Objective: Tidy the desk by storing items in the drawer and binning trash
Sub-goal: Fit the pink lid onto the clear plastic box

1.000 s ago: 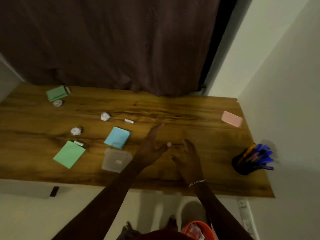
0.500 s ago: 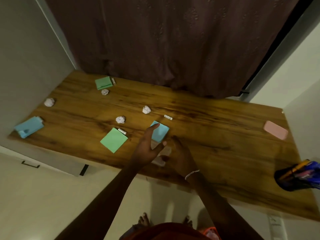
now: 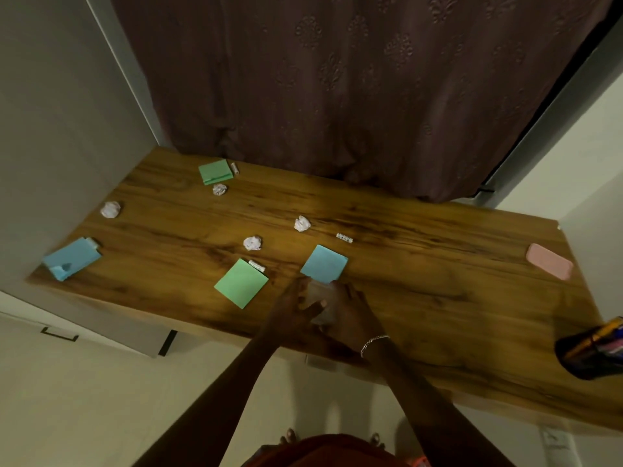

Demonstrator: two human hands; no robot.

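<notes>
Both hands have closed in since half a second ago: left hand [image 3: 292,306] and right hand [image 3: 347,310] now clamp their grip on the translucent box [image 3: 320,303] at the bench [image 3: 438,298] front

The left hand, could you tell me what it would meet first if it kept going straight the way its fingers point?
Probably the blue paper, lying just beyond the left hand; depth is hard to judge.
</notes>
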